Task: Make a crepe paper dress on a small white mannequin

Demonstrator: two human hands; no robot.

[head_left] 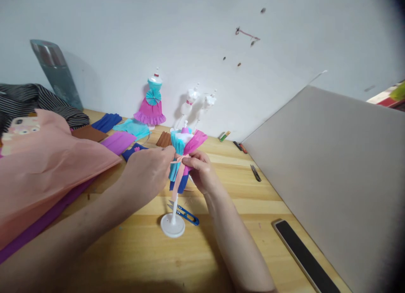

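A small white-based dress-form doll (173, 226) stands upright on the table, dressed in turquoise, pink and dark blue crepe paper. Around its waist runs a peach paper strip (179, 177), tied or crossed at the front, with a tail hanging down. My right hand (202, 170) pinches this strip at the waist between thumb and fingers. From the other side my left hand (150, 173) is closed at the waist, its fingertips by the strip's short end; their grip is partly hidden. Blue thread snips (188, 216) lie just behind the doll's base.
Peach paper (57, 170) and several coloured crepe pieces (119, 143) cover the left side. At the wall stand a finished-looking dressed form (153, 97) and two white forms (189, 100). A bottle (57, 71), a phone (305, 255), a dark cutter (255, 173) and a grey panel (329, 166) flank the area.
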